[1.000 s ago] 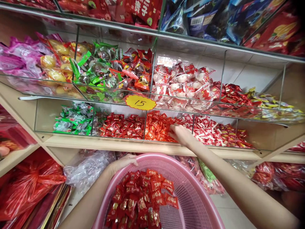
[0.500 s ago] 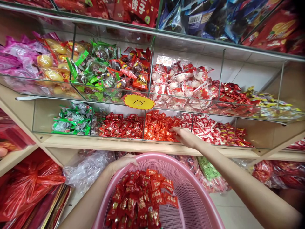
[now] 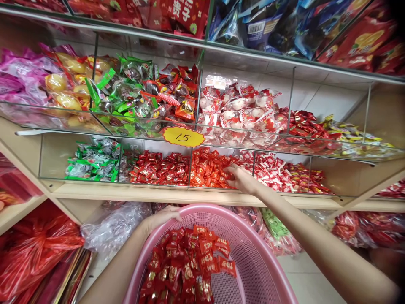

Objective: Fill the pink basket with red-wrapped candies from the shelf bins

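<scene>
A pink mesh basket [image 3: 265,261] is at the bottom centre, with red wrapped candies [image 3: 177,270] piled on its left side. My left hand [image 3: 163,218] grips the basket's upper left rim, fingers over the edge. My right hand [image 3: 240,177] reaches into the lower shelf compartment, at the right side of the orange-red candies [image 3: 207,169]. Its fingers are bent among the wrappers, and whether they hold any candy is too small to tell. Dark red candies [image 3: 160,169] fill the compartment to the left.
Glass dividers split the shelves. A yellow price tag [image 3: 184,136] marked 15 hangs above the lower row. Red and white candies [image 3: 272,169] lie right of my right hand. Clear plastic bags [image 3: 117,228] and a red bag [image 3: 38,245] are below left. A wooden ledge [image 3: 158,195] runs above the basket.
The view has shifted slightly. My right hand's fingers have changed pose a little at the orange-red candies. My left hand stays on the basket rim.
</scene>
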`<control>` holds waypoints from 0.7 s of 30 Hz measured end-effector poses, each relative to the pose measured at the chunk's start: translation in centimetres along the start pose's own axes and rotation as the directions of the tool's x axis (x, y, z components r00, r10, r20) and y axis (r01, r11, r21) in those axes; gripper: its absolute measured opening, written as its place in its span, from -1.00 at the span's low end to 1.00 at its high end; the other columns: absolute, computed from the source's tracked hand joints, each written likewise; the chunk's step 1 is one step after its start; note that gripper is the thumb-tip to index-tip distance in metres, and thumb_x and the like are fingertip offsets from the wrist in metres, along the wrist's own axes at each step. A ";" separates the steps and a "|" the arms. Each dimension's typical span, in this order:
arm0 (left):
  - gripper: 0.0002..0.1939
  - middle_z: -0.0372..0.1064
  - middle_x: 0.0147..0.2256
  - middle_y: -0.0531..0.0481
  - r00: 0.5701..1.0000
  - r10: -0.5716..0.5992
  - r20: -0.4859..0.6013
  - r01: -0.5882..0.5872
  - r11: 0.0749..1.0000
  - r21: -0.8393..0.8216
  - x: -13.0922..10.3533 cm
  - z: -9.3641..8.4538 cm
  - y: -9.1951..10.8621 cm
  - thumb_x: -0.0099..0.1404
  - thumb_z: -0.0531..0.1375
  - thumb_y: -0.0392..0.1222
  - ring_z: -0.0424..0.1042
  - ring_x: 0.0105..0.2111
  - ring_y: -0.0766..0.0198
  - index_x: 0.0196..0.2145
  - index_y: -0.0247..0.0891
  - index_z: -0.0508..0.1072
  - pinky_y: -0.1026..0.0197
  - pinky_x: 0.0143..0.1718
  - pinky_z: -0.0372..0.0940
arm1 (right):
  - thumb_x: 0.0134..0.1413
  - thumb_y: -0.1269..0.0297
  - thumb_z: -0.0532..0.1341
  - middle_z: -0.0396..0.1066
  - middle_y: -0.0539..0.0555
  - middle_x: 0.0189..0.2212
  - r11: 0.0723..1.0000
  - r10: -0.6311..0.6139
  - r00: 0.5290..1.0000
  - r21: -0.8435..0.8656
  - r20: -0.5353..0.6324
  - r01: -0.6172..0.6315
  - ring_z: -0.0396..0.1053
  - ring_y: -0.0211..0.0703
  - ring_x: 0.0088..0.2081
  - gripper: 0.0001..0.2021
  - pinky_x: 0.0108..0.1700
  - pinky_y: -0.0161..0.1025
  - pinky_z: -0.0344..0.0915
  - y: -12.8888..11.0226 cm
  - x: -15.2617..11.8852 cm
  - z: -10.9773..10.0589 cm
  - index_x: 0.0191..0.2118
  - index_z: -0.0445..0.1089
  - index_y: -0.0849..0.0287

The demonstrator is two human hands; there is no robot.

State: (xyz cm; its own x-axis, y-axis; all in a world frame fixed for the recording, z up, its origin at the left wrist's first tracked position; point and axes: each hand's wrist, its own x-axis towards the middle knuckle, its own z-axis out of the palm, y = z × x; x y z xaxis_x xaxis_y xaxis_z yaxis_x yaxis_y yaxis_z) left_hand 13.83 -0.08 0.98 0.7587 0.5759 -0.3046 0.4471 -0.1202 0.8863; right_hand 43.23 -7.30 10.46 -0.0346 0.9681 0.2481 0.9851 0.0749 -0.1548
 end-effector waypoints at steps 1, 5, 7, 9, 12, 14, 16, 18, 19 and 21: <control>-0.55 0.34 -0.16 0.05 1.000 0.001 0.006 -0.001 1.000 -0.007 0.0 0.0 0.0 -0.04 0.09 -0.14 0.21 -0.09 0.10 -0.14 -0.20 0.41 0.22 -0.09 0.09 | -0.13 0.34 0.16 0.21 0.10 -0.36 1.000 0.011 1.000 -0.002 0.015 -0.011 0.22 -0.25 -0.42 -0.66 -0.38 -0.34 0.13 0.1 0.0 0.0 -0.14 0.29 0.28; -0.51 0.34 -0.15 0.02 1.000 0.001 0.031 0.001 0.999 -0.035 -0.1 0.0 0.2 -0.05 0.08 -0.14 0.23 -0.12 0.10 -0.11 -0.26 0.38 0.21 -0.12 0.11 | -0.14 0.34 0.16 0.21 0.07 -0.37 1.000 0.024 0.999 -0.005 0.043 -0.023 0.21 -0.26 -0.43 -0.71 -0.36 -0.34 0.12 0.6 -0.2 0.1 -0.19 0.32 0.23; -0.51 0.34 -0.15 0.02 1.000 0.000 0.026 0.001 1.000 -0.030 -0.1 0.0 0.3 -0.05 0.09 -0.14 0.22 -0.11 0.09 -0.11 -0.26 0.39 0.20 -0.10 0.10 | -0.15 0.34 0.16 0.22 0.09 -0.34 1.000 0.007 1.000 -0.007 0.029 -0.007 0.21 -0.25 -0.40 -0.71 -0.34 -0.34 0.12 0.7 -0.2 0.1 -0.19 0.30 0.23; -0.53 0.34 -0.14 0.03 1.000 0.002 0.014 -0.001 1.000 -0.021 -0.1 0.0 0.3 -0.05 0.09 -0.14 0.20 -0.09 0.08 -0.13 -0.24 0.40 0.20 -0.08 0.08 | -0.15 0.34 0.16 0.23 0.10 -0.32 1.000 -0.010 1.000 -0.017 0.023 0.011 0.22 -0.23 -0.37 -0.71 -0.32 -0.34 0.12 0.7 -0.2 0.1 -0.20 0.28 0.25; -0.54 0.34 -0.14 0.05 1.000 0.012 0.006 -0.012 0.999 -0.032 -0.2 0.0 0.2 -0.05 0.09 -0.14 0.19 -0.07 0.08 -0.14 -0.23 0.41 0.20 -0.07 0.06 | -0.14 0.35 0.14 0.24 0.10 -0.32 0.998 -0.012 0.999 -0.058 0.037 0.014 0.22 -0.22 -0.36 -0.74 -0.34 -0.35 0.10 0.5 -0.1 0.1 -0.22 0.25 0.23; -0.52 0.35 -0.15 0.04 1.000 0.020 0.020 -0.019 0.998 -0.061 -0.1 0.0 0.0 -0.05 0.09 -0.14 0.21 -0.09 0.09 -0.12 -0.26 0.40 0.20 -0.07 0.07 | -0.13 0.35 0.13 0.23 0.09 -0.35 0.995 -0.009 0.998 -0.102 0.057 0.014 0.22 -0.24 -0.38 -0.79 -0.37 -0.36 0.09 0.4 0.0 0.3 -0.27 0.26 0.21; -0.51 0.35 -0.14 0.03 0.999 0.022 0.032 -0.020 0.996 -0.083 0.0 0.0 -0.2 -0.05 0.09 -0.14 0.23 -0.10 0.09 -0.11 -0.28 0.38 0.21 -0.09 0.08 | -0.12 0.36 0.12 0.22 0.08 -0.37 0.990 -0.009 0.997 -0.141 0.074 0.019 0.21 -0.25 -0.41 -0.87 -0.39 -0.36 0.08 0.3 0.2 0.4 -0.34 0.26 0.20; -0.50 0.34 -0.12 0.02 1.000 0.015 0.023 -0.013 0.996 -0.084 0.0 0.0 -0.4 -0.05 0.10 -0.14 0.23 -0.10 0.09 -0.10 -0.28 0.37 0.21 -0.08 0.08 | -0.11 0.35 0.12 0.21 0.08 -0.38 0.986 -0.013 0.997 -0.162 0.079 0.025 0.21 -0.26 -0.43 -0.90 -0.41 -0.37 0.06 0.2 0.2 0.5 -0.38 0.25 0.20; -0.50 0.33 -0.11 0.01 1.000 0.010 0.018 -0.008 0.997 -0.081 0.1 0.0 -0.4 -0.06 0.10 -0.14 0.23 -0.09 0.09 -0.10 -0.28 0.37 0.21 -0.08 0.08 | -0.10 0.34 0.12 0.20 0.08 -0.38 0.985 -0.014 0.997 -0.169 0.078 0.027 0.21 -0.26 -0.43 -0.90 -0.41 -0.37 0.06 0.1 0.2 0.5 -0.38 0.25 0.20; -0.50 0.32 -0.10 0.02 1.000 0.003 0.012 -0.002 0.997 -0.077 0.1 0.0 -0.4 -0.05 0.10 -0.14 0.22 -0.08 0.09 -0.10 -0.26 0.38 0.21 -0.08 0.08 | -0.09 0.32 0.12 0.20 0.08 -0.38 0.984 -0.018 0.997 -0.178 0.080 0.032 0.21 -0.27 -0.43 -0.89 -0.42 -0.36 0.05 0.0 0.2 0.5 -0.37 0.25 0.20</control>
State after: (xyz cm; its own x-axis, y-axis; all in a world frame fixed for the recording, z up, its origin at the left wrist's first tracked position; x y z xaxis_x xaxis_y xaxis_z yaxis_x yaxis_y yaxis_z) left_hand 13.75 0.01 0.60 0.7653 0.5660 -0.3064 0.4082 -0.0587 0.9110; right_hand 43.19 -6.99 10.07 -0.0654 0.9827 0.1733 0.9978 0.0619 0.0255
